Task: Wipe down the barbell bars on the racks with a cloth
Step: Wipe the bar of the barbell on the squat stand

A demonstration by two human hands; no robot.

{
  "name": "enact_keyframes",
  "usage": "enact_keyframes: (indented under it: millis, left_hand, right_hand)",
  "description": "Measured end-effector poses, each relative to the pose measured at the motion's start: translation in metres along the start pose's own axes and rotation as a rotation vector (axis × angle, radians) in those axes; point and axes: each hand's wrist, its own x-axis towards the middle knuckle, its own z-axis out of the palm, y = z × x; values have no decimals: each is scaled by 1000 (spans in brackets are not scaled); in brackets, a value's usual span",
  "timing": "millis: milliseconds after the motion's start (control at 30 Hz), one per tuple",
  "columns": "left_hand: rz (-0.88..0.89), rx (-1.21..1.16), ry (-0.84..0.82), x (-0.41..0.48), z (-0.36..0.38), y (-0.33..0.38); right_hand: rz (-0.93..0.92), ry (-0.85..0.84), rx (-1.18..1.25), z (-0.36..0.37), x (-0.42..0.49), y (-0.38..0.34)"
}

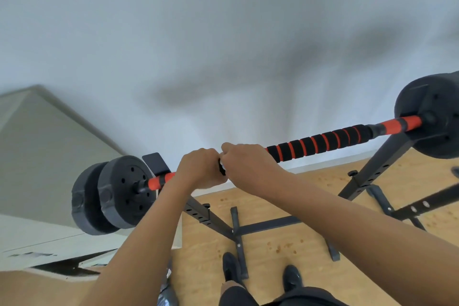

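A: What are the hands doing?
B: The left hand (198, 169) and the right hand (248, 164) sit close side by side, both curled round the barbell bar (320, 143), left of its middle.
A: And the bar?
B: It lies across the black rack (377, 164), with black-and-orange foam running right and weight plates (119, 191) at each end. The wooden floor (273, 238) is below.

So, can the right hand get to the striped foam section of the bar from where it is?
Probably yes. The right hand grips the bar right beside the striped foam section, with nothing on the bar between them; the rack upright meets it further along.
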Motion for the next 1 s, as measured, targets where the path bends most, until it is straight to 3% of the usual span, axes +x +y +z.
enact_keyframes:
  millis: [67,133,167,267,333,467,633,800,967,1000]
  left_hand:
    - [19,-112,-184,4,-7,-4]
    - [55,-231,-246,4,-11,-8]
    - [81,-277,-182,1,-10,-10]
    - [179,-183,305,-13,12,-13]
    - [145,-131,542,-23,33,0]
    - [11,-91,655,-24,52,29]
    - [-55,5,594,-11,40,26]
    - [-48,16,344,-9,17,23]
    - [53,-270,-185,4,-19,10]
    - [105,-335,-196,5,-20,5]
  right_hand:
    - [-34,-2,-6,-2,-8,-1]
    - [-59,1,45,-9,-16,5]
    - [-56,5,81,-16,-19,12]
    - [60,83,112,-34,-14,50]
    - [156,170,77,-39,-5,77]
    - [121,99,56,-23,7,76]
    - [57,54,158,-3,9,55]
    - [-3,46,123,3,5,54]
    - [-77,39,44,3,3,51]
    - [-90,35,33,1,3,50]
